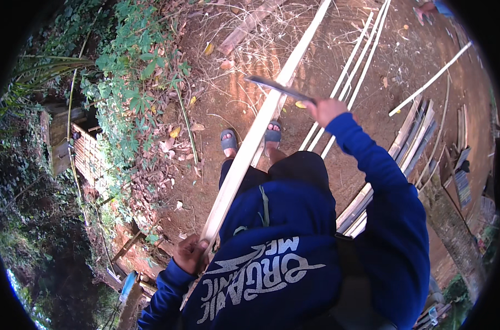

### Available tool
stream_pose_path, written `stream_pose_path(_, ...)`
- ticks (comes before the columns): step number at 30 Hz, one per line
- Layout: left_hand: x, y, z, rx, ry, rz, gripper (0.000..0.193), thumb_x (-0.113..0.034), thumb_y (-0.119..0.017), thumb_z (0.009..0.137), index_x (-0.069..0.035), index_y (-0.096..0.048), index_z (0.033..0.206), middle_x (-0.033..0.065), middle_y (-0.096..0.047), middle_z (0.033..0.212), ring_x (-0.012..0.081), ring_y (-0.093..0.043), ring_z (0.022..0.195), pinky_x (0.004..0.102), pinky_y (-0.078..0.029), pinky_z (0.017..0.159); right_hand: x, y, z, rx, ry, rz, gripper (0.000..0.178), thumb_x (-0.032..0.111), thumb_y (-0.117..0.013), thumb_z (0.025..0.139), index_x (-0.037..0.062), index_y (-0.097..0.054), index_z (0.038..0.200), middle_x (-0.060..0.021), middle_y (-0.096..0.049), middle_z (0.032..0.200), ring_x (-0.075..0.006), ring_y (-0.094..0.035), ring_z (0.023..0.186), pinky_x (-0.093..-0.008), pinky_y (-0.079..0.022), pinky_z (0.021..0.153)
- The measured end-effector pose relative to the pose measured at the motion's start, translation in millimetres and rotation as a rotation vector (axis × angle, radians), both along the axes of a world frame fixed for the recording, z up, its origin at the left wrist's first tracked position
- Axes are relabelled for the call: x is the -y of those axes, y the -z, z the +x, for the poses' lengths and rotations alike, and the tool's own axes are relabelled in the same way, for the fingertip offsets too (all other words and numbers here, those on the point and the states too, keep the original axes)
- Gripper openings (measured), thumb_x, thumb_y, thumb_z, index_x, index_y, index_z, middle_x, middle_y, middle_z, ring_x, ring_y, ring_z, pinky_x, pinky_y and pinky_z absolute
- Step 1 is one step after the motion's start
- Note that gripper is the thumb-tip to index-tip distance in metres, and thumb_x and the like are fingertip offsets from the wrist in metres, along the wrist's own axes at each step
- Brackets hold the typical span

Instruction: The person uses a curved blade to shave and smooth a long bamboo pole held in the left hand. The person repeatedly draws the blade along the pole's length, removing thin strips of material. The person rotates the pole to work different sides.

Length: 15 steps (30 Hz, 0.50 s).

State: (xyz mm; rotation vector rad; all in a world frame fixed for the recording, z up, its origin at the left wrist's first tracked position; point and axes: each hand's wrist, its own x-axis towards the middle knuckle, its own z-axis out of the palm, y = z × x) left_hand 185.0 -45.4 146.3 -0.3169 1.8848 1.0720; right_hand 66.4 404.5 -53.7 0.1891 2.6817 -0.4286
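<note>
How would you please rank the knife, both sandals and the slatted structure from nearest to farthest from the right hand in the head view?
1. Knife: gripped in the right hand.
2. Right sandal: lower left of that hand.
3. Left sandal: farther left, past the pale strip.
4. Slatted structure: far left, by the greenery.

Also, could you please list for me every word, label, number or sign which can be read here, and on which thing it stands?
Blue sweatshirt: large white printed lettering on the front; I leave the wording uncopied.
Pale strip: no lettering visible.
Long-bladed knife: no lettering visible.
Things near the picture's rim: any marks are too small or blurred to read.
</note>
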Motion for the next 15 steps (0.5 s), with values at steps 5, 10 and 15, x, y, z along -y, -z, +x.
stream_pose_path(5,-11,0,-13,0.151,-0.146,-0.036,0.026,-0.025,-0.057,0.092,-0.002,-0.055,0.079,0.0048,-0.055,0.054,0.0097,-0.049,0.043,0.0244,-0.036,0.04,44,-29,25,-0.215,-0.241,-0.108,0.047,0.048,-0.044,0.094,0.0043,-0.059,0.087,-0.0174,-0.063,0.068,-0.0376,-0.065,0.061,-0.0482,-0.052,0.055)
stream_pose_path(10,-1,-5,-11,0.184,-0.169,-0.057,0.021,-0.021,-0.057,0.093,-0.003,-0.055,0.083,0.0051,-0.055,0.053,0.0092,-0.047,0.037,0.0242,-0.035,0.035,-19,3,-16,0.196,0.155,-0.003,0.068,0.06,-0.028,0.094,0.0019,-0.064,0.095,-0.0207,-0.066,0.077,-0.0392,-0.066,0.075,-0.0514,-0.051,0.073)
stream_pose_path(15,-6,-6,-22,0.085,-0.129,-0.159,0.019,-0.019,-0.06,0.091,-0.001,-0.057,0.085,0.0062,-0.057,0.053,0.0091,-0.05,0.039,0.0247,-0.038,0.036,-44,-7,-13,-0.021,0.142,0.21,0.073,0.061,-0.027,0.094,-0.0003,-0.066,0.084,-0.0213,-0.064,0.069,-0.0394,-0.065,0.07,-0.0486,-0.053,0.065)
